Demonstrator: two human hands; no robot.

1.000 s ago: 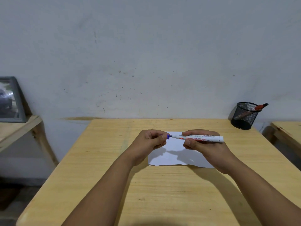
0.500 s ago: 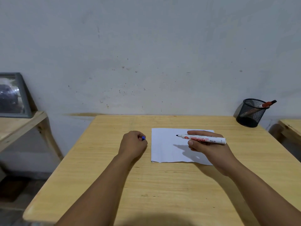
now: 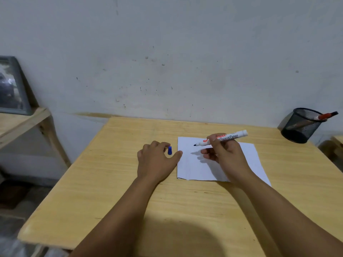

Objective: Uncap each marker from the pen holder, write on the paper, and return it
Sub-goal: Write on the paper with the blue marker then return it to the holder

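Against a scuffed grey wall, the wooden tabletop point(image 3: 115, 191) carries a white paper point(image 3: 193, 167) and, at its far right corner, a black mesh pen holder point(image 3: 301, 127) with one red-capped marker point(image 3: 325, 115) leaning inside. Above the paper, the right hand point(image 3: 224, 154) grips the uncapped marker point(image 3: 222, 139); its long axis runs left-down, tip pointing toward the sheet's upper left and seemingly just off it. The left hand point(image 3: 157, 162) rests just beside the paper's left edge, fingers curled loosely around the blue cap point(image 3: 169, 150).
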